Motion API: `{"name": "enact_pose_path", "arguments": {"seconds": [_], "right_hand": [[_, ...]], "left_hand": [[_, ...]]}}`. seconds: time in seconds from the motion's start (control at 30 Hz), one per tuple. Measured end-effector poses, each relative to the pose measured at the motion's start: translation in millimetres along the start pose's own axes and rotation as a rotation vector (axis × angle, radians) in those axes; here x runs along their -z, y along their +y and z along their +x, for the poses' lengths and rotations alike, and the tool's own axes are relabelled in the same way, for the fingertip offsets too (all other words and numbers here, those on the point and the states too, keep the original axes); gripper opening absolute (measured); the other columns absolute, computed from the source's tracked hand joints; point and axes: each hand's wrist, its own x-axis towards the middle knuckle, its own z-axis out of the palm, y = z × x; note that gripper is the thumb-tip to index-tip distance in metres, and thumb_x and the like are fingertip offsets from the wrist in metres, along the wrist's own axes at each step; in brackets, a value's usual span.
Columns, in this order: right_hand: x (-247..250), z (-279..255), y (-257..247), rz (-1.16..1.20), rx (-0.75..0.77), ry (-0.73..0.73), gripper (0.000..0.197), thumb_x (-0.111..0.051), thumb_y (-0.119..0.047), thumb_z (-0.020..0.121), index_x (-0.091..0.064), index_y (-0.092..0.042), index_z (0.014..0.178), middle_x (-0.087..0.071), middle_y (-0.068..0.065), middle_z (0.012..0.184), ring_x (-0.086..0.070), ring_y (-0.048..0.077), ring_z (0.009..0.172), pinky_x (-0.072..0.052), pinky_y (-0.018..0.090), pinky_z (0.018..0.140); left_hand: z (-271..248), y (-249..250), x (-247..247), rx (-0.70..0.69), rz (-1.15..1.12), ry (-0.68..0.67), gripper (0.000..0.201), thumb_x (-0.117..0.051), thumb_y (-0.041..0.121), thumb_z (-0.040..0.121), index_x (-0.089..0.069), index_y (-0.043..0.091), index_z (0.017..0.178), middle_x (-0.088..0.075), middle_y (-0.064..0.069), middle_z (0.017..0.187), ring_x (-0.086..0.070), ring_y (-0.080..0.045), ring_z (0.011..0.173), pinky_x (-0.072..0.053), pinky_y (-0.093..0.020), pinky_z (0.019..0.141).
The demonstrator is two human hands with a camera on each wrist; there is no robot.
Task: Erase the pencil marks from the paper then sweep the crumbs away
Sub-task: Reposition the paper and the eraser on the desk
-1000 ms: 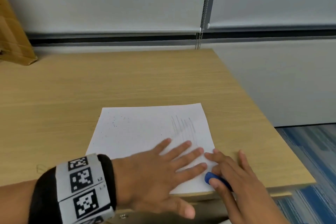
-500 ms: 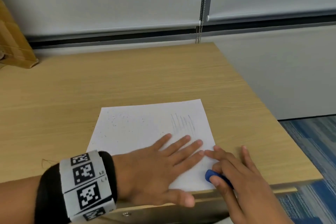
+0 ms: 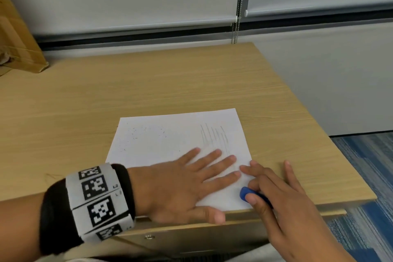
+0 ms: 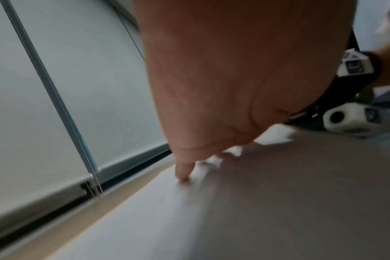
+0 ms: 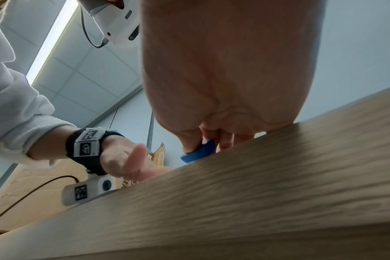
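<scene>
A white sheet of paper lies near the front edge of the wooden desk. Grey pencil strokes cover its right part, and dark crumbs are scattered on its left part. My left hand lies flat on the sheet's near half, fingers straight and spread. My right hand sits at the sheet's near right corner and pinches a blue eraser between thumb and fingers. The right wrist view shows the blue eraser held just above the desk edge. The left wrist view is blurred, with one fingertip on the paper.
A cardboard box leans at the desk's far left. A roller blind with a bead chain hangs behind the desk. The desk's right edge drops to blue carpet. A drawer front sits under the near edge.
Both hands stay at the sheet's near edge. The right hand with the eraser has shifted only slightly; the view has tilted down a little.
</scene>
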Motion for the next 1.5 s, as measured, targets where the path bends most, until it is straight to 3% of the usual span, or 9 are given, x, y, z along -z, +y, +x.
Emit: {"name": "enact_pose_path", "arguments": {"seconds": [0.27,0.5,0.73,0.87,0.93,1.0,1.2,1.37,1.5], "right_hand": [[2,1,0,-0.016,-0.011,-0.022,0.023,-0.018,-0.051,0.101,-0.038,-0.044,0.090,-0.058,-0.023,0.124,-0.042,-0.005,0.128,-0.013,0.041,0.112],[5,1,-3,0.025,-0.045,-0.053,0.019,-0.018,-0.053,0.099,-0.033,-0.048,0.089,-0.056,-0.025,0.124,-0.039,-0.006,0.129,-0.009,0.040,0.114],[11,2,-8,-0.011,-0.086,-0.123,0.018,-0.015,-0.060,0.096,-0.030,-0.052,0.089,-0.054,-0.028,0.123,-0.038,-0.010,0.129,-0.011,0.049,0.116],[31,22,-12,-0.102,-0.038,-0.213,0.022,-0.009,-0.066,0.092,-0.027,-0.052,0.087,-0.058,-0.028,0.098,-0.058,-0.006,0.092,-0.015,0.043,0.116],[47,38,-14,-0.152,0.025,-0.186,0.022,-0.026,-0.061,0.091,-0.039,-0.045,0.084,-0.053,-0.024,0.081,-0.054,0.001,0.069,-0.042,0.041,0.099],[66,61,-18,-0.164,0.082,-0.174,0.023,-0.038,-0.054,0.089,-0.051,-0.038,0.081,-0.051,-0.020,0.075,-0.051,0.005,0.062,-0.052,0.032,0.064],[65,147,-15,-0.112,0.113,-0.475,0.003,-0.059,-0.032,0.090,-0.061,-0.029,0.090,-0.059,-0.015,0.088,-0.055,0.004,0.078,-0.049,0.025,0.070],[22,189,-6,-0.189,0.150,-0.631,0.009,-0.056,-0.024,0.092,-0.060,-0.016,0.090,-0.060,-0.003,0.085,-0.056,0.017,0.073,-0.049,0.032,0.067],[7,210,-7,-0.428,0.219,-0.659,0.021,-0.047,-0.034,0.097,-0.055,-0.014,0.101,-0.062,0.004,0.092,-0.058,0.025,0.079,-0.047,0.036,0.068]], "left_hand": [[-28,-56,-6,0.639,-0.286,-0.049,0.103,0.008,0.079,0.067,0.034,0.016,0.143,0.042,0.001,0.149,0.030,-0.015,0.142,0.005,-0.041,0.120],[-7,-20,-2,0.223,-0.148,0.026,0.083,-0.004,0.071,0.086,0.034,0.026,0.144,0.046,0.008,0.147,0.039,-0.008,0.136,0.015,-0.039,0.118],[-17,-59,11,0.572,-0.263,-0.042,0.107,-0.022,0.082,0.078,0.029,0.019,0.148,0.038,0.002,0.153,0.023,-0.017,0.146,-0.005,-0.042,0.121],[-16,-57,10,0.563,-0.304,-0.038,0.117,-0.042,0.089,0.068,0.029,0.038,0.146,0.037,0.008,0.153,0.022,-0.021,0.146,-0.008,-0.049,0.120],[-14,-58,12,0.578,-0.303,-0.041,0.122,-0.047,0.089,0.065,0.026,0.037,0.147,0.033,0.008,0.155,0.018,-0.022,0.147,-0.011,-0.050,0.119],[-11,-59,17,0.593,-0.273,-0.035,0.125,-0.050,0.089,0.063,0.023,0.035,0.149,0.028,0.005,0.158,0.012,-0.025,0.149,-0.014,-0.050,0.119],[6,-54,25,0.630,-0.246,0.041,0.124,-0.055,0.090,0.059,0.002,0.031,0.152,-0.005,-0.003,0.159,-0.029,-0.039,0.138,-0.036,-0.051,0.107],[10,-59,28,0.615,-0.248,-0.029,0.131,-0.057,0.089,0.058,0.025,0.039,0.148,0.027,0.003,0.159,-0.004,-0.046,0.145,-0.022,-0.054,0.114],[12,-61,29,0.588,-0.233,-0.021,0.133,-0.059,0.087,0.059,0.029,0.038,0.146,0.034,0.005,0.155,-0.001,-0.043,0.147,-0.014,-0.052,0.116]]}}
